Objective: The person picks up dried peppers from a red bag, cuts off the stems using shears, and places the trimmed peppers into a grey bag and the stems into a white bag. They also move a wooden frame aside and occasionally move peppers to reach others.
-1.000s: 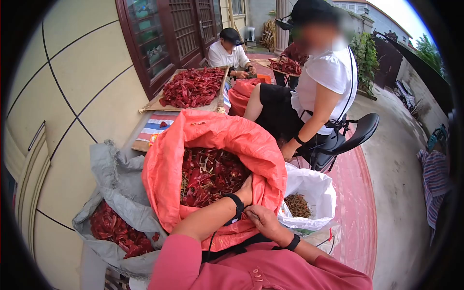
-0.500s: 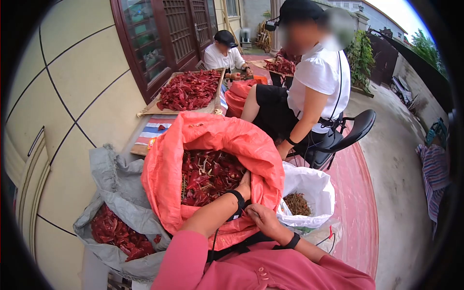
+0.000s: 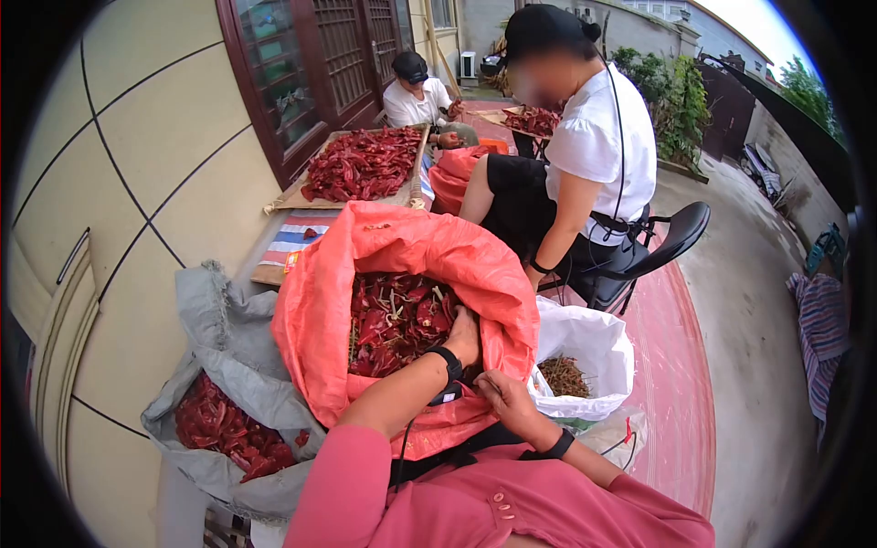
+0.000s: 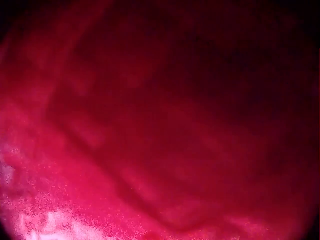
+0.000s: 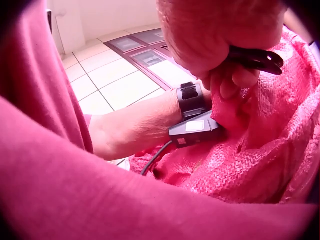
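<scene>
My left hand (image 3: 463,338) reaches down inside the open red woven sack (image 3: 411,236), against its right inner side, among dried red chili peppers (image 3: 393,315) mixed with stems. Its fingertips are hidden, and I cannot tell whether they hold a pepper. Only blurred red fills the left wrist view. Outside the sack's near rim, my right hand (image 3: 507,399) has its fingers curled. In the right wrist view this hand grips a slim black tool (image 5: 260,61) with a slotted end, its fingers against the red sack cloth (image 5: 250,150).
A grey sack (image 3: 242,347) of red chilies stands at left, a white bag (image 3: 598,333) of stems at right. Beyond, chilies cover a flat tray (image 3: 406,194). A person in white (image 3: 598,146) sits close on a black chair (image 3: 681,242); another person (image 3: 416,100) sits farther back.
My left hand has shifted slightly up and inward over the chilies in the sack. The right hand stays by the near rim. The seated person at right has leaned their head forward.
</scene>
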Demonstrator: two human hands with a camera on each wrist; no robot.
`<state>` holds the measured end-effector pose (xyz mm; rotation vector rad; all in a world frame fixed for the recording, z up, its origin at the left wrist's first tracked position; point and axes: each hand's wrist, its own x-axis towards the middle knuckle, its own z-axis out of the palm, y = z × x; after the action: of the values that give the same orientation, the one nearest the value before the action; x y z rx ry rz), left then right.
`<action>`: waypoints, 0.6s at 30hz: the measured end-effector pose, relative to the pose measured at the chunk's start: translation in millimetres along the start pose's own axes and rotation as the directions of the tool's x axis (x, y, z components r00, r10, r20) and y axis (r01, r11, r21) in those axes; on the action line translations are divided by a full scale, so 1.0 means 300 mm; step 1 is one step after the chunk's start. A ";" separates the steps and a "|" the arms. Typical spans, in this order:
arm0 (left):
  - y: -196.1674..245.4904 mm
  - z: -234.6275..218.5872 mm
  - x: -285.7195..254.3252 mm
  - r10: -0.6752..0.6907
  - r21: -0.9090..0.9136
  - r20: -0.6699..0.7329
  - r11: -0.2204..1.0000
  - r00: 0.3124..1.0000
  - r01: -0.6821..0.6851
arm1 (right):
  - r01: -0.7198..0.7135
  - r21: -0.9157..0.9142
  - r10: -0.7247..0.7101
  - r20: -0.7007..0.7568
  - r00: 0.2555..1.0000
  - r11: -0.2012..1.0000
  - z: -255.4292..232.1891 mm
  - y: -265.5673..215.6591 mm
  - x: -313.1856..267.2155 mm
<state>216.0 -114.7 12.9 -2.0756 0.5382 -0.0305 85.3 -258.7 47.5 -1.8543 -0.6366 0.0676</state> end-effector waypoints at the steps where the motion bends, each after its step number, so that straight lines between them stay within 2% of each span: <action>1: -0.021 -0.020 -0.017 0.053 -0.338 0.095 0.941 0.994 -0.018 | -0.015 0.006 0.015 -0.003 1.000 1.000 0.000 0.001 -0.003; 2: -0.038 -0.020 -0.030 -0.014 -0.487 0.019 0.873 1.000 0.022 | -0.014 0.050 0.014 -0.002 1.000 0.999 -0.003 -0.011 -0.002; 5: -0.118 -0.063 -0.086 0.060 -0.458 0.171 0.889 0.983 0.026 | -0.020 0.054 0.020 -0.006 1.000 0.998 -0.007 -0.023 0.000; 6: -0.123 -0.052 -0.108 -0.023 -0.497 0.132 0.863 0.991 0.086 | -0.004 0.060 0.005 -0.013 1.000 0.998 -0.004 -0.016 0.001; 11: -0.177 -0.033 -0.197 -0.137 -0.636 0.114 0.751 0.984 0.178 | -0.036 0.067 0.037 -0.018 0.999 0.997 -0.005 -0.028 0.001; 14: -0.215 -0.002 -0.261 -0.283 -0.736 0.118 0.618 0.952 0.275 | -0.004 0.046 0.005 -0.023 1.000 0.999 -0.007 -0.021 -0.005; 17: -0.241 0.042 -0.326 -0.418 -0.798 0.140 0.489 0.898 0.353 | -0.044 0.034 0.045 -0.029 0.999 0.998 -0.013 -0.019 -0.012; 18: -0.248 0.060 -0.345 -0.439 -0.811 0.156 0.454 0.885 0.369 | -0.003 0.047 0.006 -0.057 0.998 0.999 -0.010 -0.017 -0.014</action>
<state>153.7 -27.1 83.6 -3.1367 0.0316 -0.1680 80.8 -261.9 52.3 -1.8056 -0.5867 0.0321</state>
